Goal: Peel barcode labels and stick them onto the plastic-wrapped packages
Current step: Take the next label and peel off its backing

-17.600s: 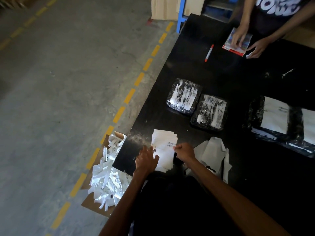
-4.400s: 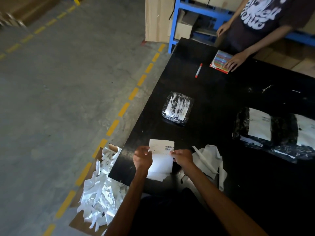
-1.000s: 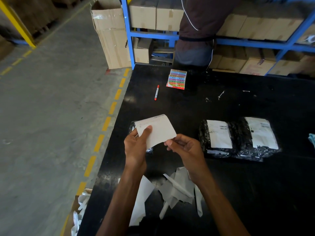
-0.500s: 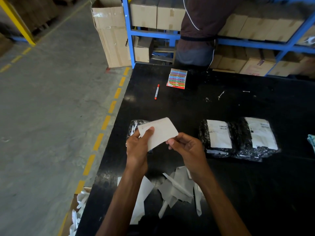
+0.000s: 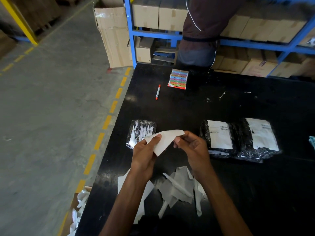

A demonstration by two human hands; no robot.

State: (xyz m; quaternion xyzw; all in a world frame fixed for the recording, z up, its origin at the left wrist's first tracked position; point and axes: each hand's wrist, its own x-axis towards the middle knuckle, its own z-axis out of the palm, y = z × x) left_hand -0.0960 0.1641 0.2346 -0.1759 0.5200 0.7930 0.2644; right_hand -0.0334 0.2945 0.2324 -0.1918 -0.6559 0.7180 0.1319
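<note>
My left hand and right hand pinch one label above the table. Beyond it lies an unlabelled package (next, I'd guess); right of that, two labelled packages.

We are in a warehouse packing area: blue steel racking stacked with brown cardboard cartons, a bare concrete floor marked with dashed yellow lines, and a black desk where plastic-wrapped packages carry printed shipping labels. A box of paper scraps sits below.
</note>
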